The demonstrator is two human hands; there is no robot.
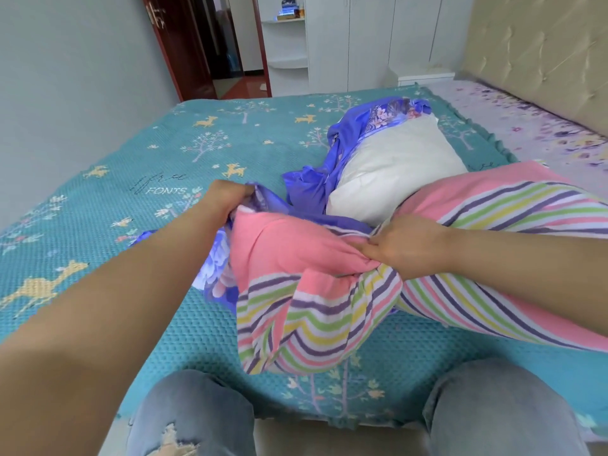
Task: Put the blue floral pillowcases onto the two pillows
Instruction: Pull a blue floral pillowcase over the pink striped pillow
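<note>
- Left hand [227,199]: its grip is closed, pinching the rim of a blue floral pillowcase [217,274] and lifting that rim at the far left end of the striped pillow [312,291].
- Right hand [404,248]: its grip is pressed into the gathered pink fabric on top of the striped pillow, fingers curled into the folds.
- Striped pillow: pink with coloured stripes, lying across the near part of the bed [115,225] in front of the person's knees; only its left end meets the blue case, so insertion appears barely begun.
- White pillow [394,172]: just behind the striped pillow, bare over most of its surface.
- Second blue floral pillowcase [378,123]: crumpled along the left and far edges of the white pillow, draped beside it rather than pulled over it.
- Progress, as judged: neither pillow is covered; the first case must be drawn fully over the striped pillow, then the white pillow dressed.
</note>
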